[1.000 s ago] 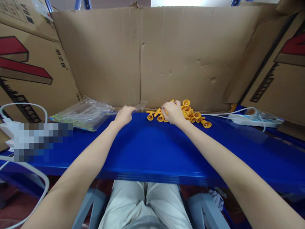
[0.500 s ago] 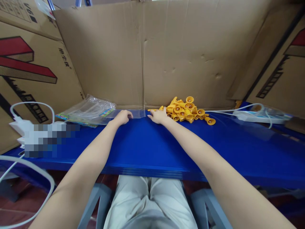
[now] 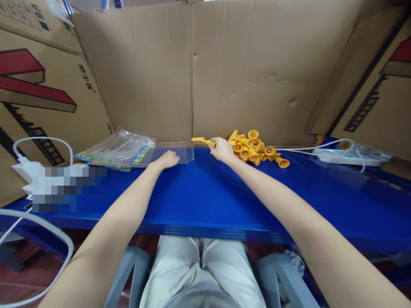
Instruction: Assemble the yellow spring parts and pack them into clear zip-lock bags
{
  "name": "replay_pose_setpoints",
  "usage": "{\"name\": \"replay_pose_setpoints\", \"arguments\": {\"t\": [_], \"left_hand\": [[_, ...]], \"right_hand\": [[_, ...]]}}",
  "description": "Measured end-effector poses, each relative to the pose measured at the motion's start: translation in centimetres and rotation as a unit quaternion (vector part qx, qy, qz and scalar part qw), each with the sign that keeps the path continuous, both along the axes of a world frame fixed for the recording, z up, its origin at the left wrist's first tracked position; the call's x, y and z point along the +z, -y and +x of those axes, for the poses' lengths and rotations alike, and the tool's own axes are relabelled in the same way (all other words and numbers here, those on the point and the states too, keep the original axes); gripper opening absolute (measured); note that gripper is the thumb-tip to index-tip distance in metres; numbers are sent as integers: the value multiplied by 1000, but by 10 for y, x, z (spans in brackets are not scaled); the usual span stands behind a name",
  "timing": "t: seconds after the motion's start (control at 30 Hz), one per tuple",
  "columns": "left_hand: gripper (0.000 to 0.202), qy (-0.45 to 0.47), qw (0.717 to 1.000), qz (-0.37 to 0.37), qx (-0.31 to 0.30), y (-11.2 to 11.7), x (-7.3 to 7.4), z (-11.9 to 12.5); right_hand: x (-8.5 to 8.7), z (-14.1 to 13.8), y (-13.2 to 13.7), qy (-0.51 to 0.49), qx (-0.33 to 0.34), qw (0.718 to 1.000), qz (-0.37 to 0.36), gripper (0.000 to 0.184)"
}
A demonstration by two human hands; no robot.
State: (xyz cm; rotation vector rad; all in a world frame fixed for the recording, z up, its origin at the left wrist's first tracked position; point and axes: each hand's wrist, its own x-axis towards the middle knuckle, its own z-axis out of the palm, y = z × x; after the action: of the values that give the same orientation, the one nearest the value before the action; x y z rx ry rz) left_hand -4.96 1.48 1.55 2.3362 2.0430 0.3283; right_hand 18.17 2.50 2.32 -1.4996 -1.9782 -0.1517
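Observation:
My left hand (image 3: 168,159) is closed on a clear plastic bag (image 3: 186,153), which lies flat on the table with its colourful printed strip to the left. My right hand (image 3: 221,149) is wrapped round a yellow horn-shaped piece (image 3: 203,141); its thin stem sticks out leftward, slightly raised, while my palm hides the rest. Just right of that hand is a pile of similar yellow horn-shaped pieces (image 3: 253,147) with flared cup ends. More clear bags (image 3: 120,145) are stacked left of my left hand.
The blue table (image 3: 199,196) is backed by a tall cardboard sheet (image 3: 250,72). Printed cardboard boxes (image 3: 54,94) stand at the left. A white power strip (image 3: 353,157) with cables sits at the right, and a white cable (image 3: 41,218) loops at the left edge.
My right hand has lifted a yellow piece and shifted slightly right and up. My left hand has moved slightly nearer me, its fingers more curled, and the bag's end has shifted with it.

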Motion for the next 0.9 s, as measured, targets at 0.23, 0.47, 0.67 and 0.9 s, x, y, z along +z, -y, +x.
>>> {"name": "replay_pose_setpoints", "arguments": {"t": [0.23, 0.47, 0.67, 0.9], "left_hand": [[25, 18, 999, -6, -50, -2, -10, -1], [26, -7, 999, 12, -44, -2, -5, 0], [29, -38, 999, 21, -15, 2, -6, 11], [46, -65, 998, 15, -8, 9, -3, 20]], "right_hand": [[-22, 24, 11, -188, 103, 977, 19, 35], [-47, 28, 4, -247, 156, 956, 25, 34], [-42, 22, 18, -167, 179, 969, -13, 34], [-36, 23, 23, -33, 218, 972, -85, 34]]}}
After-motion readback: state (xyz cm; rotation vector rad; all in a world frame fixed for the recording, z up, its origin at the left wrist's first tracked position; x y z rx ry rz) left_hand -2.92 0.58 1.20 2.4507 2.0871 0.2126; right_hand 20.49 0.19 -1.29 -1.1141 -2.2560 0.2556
